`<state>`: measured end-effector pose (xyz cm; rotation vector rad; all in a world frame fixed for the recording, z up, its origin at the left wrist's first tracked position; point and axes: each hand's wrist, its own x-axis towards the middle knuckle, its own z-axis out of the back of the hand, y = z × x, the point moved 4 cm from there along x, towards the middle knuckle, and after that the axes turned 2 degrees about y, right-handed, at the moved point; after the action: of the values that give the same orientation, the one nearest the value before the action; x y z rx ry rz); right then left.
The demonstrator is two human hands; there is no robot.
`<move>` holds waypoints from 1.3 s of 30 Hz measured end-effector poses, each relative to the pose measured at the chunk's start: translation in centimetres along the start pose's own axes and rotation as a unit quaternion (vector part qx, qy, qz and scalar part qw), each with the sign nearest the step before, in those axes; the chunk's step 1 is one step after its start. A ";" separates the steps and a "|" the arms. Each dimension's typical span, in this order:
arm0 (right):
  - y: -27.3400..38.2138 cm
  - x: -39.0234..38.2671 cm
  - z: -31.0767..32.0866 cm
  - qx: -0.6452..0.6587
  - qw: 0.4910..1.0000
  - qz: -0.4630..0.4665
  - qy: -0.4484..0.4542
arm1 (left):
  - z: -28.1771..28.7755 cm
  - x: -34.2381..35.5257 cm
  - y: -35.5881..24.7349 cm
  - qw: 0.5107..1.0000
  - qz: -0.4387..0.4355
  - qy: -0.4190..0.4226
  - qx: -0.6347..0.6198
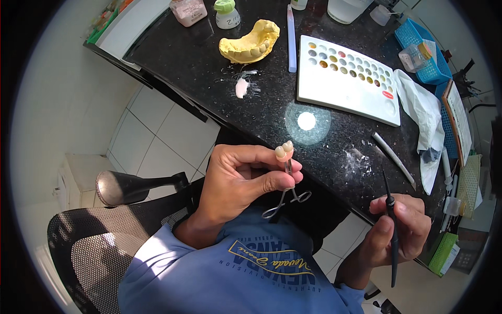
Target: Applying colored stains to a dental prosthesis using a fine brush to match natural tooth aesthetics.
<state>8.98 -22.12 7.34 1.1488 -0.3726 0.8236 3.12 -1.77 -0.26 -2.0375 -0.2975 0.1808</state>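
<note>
Pinched in my left hand (235, 175) is a small forceps (286, 198) with ring handles, its loops hanging below my fingers. At its upper end sits a small dental piece (284, 152) with two white teeth on a pink base, level with the table's front edge. My right hand (400, 225) grips a slim dark brush (393, 240), its thin tip pointing up and away from me. The brush is well apart from the teeth. On the table beyond my left hand lies a dab of pinkish-white paste (241, 88), with a yellow dental cast (251, 43) behind it.
A white palette (345, 78) with colored wells lies on the black table (204, 78). Near it are a flat blue stick (292, 42), a grey tool (393, 157), white tissue (421, 104) and white powder (358, 159). Bottles (227, 14) and a blue basket (426, 47) stand farther back.
</note>
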 end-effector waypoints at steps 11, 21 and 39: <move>1.0 1.1 -4.2 0.064 0.996 0.037 0.057 | 0.1 0.2 0.3 0.995 0.071 0.053 -0.056; 0.9 2.0 -5.1 0.125 0.977 0.029 0.168 | -0.2 0.8 0.4 0.990 0.063 0.086 -0.090; 1.3 1.6 -6.5 0.054 0.975 0.088 0.197 | 0.0 0.5 0.9 0.989 0.055 0.073 -0.119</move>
<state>8.15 -15.37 6.61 1.0323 -0.1002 1.2139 3.73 -2.01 -1.01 -2.2922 -0.1185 0.0660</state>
